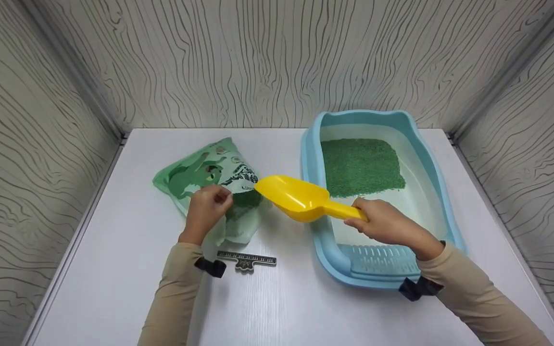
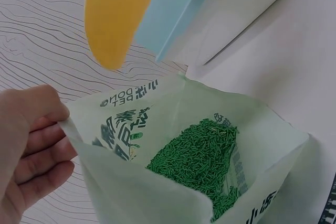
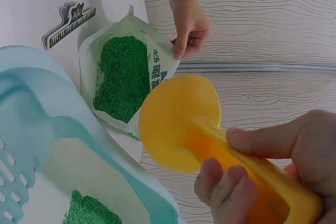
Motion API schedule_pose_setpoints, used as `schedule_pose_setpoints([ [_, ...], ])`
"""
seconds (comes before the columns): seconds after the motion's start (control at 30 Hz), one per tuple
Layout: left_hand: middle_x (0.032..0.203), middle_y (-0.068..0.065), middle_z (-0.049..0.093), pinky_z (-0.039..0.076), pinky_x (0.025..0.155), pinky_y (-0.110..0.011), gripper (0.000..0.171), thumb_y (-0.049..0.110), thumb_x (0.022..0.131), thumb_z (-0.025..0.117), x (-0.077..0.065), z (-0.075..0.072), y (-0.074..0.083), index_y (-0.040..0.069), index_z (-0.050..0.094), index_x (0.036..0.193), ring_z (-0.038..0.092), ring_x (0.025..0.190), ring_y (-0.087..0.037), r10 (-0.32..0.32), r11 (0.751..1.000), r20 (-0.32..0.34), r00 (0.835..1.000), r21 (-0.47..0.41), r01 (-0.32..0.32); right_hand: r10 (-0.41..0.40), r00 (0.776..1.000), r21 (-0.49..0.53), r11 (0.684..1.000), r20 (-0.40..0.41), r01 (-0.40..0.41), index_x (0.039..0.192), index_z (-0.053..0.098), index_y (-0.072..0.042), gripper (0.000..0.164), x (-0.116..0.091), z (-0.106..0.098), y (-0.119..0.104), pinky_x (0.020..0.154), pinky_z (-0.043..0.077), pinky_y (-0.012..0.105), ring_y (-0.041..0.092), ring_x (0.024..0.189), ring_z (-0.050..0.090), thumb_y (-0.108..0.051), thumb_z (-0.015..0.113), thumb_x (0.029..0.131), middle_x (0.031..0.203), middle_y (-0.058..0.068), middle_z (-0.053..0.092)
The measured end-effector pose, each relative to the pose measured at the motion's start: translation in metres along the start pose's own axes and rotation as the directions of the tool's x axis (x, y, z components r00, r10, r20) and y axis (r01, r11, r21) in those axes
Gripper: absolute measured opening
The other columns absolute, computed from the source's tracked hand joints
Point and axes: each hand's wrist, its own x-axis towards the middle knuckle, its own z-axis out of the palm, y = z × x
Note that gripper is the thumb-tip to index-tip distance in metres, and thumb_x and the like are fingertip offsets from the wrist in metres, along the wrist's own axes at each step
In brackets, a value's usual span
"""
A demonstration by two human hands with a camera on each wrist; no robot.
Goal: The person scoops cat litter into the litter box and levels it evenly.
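My left hand [image 1: 206,206] pinches the rim of a green litter bag [image 1: 195,175] between thumb and fingers. The bag's mouth gapes, and green litter pellets [image 2: 197,156] show inside in the left wrist view. In my right hand [image 1: 385,222] is the handle of a yellow scoop [image 1: 296,194], gripped with thumb on top. The scoop's bowl looks bare inside and reaches leftward past the litter box wall, its tip close to the bag's opening in the head view. More pellets [image 1: 363,166] lie in the far part of the blue litter box [image 1: 308,154].
A dark metal clip [image 1: 246,260] lies on the white table [image 1: 108,250] just in front of the bag. The litter box has a slotted ledge [image 1: 385,259] at its near end. Patterned panels [image 1: 267,62] enclose the table at the back and sides.
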Motion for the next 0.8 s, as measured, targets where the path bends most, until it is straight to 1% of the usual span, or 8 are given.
schedule_pose_setpoints([
  [0.23,0.073,-0.010,0.071,0.055,0.059,-0.031,0.004,0.004,0.081,0.067,0.000,0.001,-0.001,0.004,0.070,0.079,0.065,0.064,-0.018,-0.007,1.000,0.002,1.000,0.002,0.007,-0.027,0.999,-0.064,0.997,0.046,0.030,0.099,0.058,0.002,0.023,0.003,0.008,-0.003,0.055,0.041,0.021,0.010,0.057,0.049,-0.020,0.060,0.093,0.073,0.008,0.060],
  [0.37,0.073,-0.011,0.071,0.056,0.059,-0.031,0.004,0.004,0.081,0.066,0.000,0.001,-0.002,0.003,0.070,0.080,0.065,0.064,-0.018,-0.007,1.000,0.004,1.000,-0.002,0.007,-0.025,0.998,-0.089,0.996,0.061,0.030,0.098,0.058,0.002,0.023,0.007,0.015,-0.004,0.056,0.038,0.022,0.011,0.059,0.047,-0.020,0.061,0.093,0.071,0.006,0.057],
  [0.53,0.074,-0.012,0.071,0.057,0.060,-0.031,0.004,0.003,0.080,0.066,0.000,0.002,-0.001,0.002,0.071,0.080,0.066,0.065,-0.019,-0.012,1.000,0.006,1.000,-0.004,0.012,-0.010,0.998,-0.107,0.994,0.064,0.016,0.098,0.059,0.002,0.024,0.011,0.019,-0.007,0.059,0.036,0.023,0.014,0.062,0.044,-0.021,0.061,0.092,0.070,0.004,0.051],
  [0.8,0.075,-0.011,0.071,0.057,0.061,-0.032,0.004,0.004,0.081,0.066,0.000,0.000,0.000,0.003,0.071,0.080,0.066,0.065,-0.020,-0.007,1.000,0.009,1.000,-0.017,0.007,-0.022,0.999,-0.152,0.988,0.042,0.028,0.092,0.058,0.001,0.022,0.019,0.028,-0.014,0.058,0.035,0.024,0.015,0.062,0.044,-0.021,0.063,0.091,0.070,0.005,0.053],
])
